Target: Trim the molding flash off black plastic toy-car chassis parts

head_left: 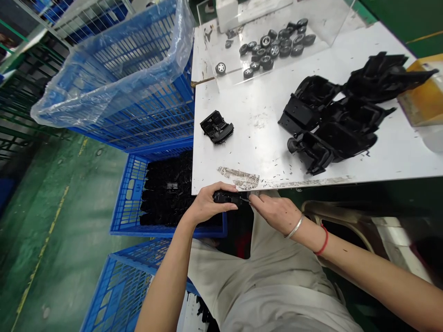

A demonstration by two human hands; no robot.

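Clock: 12 = straight ahead from the hands, top of view.

Counts: 2 hands; 3 blue plastic crates (138, 129); 1 held part; 1 small black part (216, 127); roughly 4 large black mouldings (332, 115), interlocked, hard to separate; some two dozen toy wheels (273, 48), exact count uncertain.

Held item: black moulded part (230, 198), lying level between the hands, just past the table's near edge.

Left hand (207, 205): fingers (221, 188) curled over the part's top, closed on it.

Right hand (275, 213): fingertips (254, 199) together, touching the part's right end. A thin bright tip shows there, too small to identify. Metal bangle (294, 227) and red cord (323, 240) on wrist.

Nearby: white table (242, 152) at 12, scattered with black flecks; small part at 12; wheels at 12–1, on clear acrylic sheet (221, 46); mouldings at 2; yellow box (424, 92) at 2.

Crates: one at 9, full of black parts (166, 193); one at 10, lined with clear plastic film (104, 87); one at 7.
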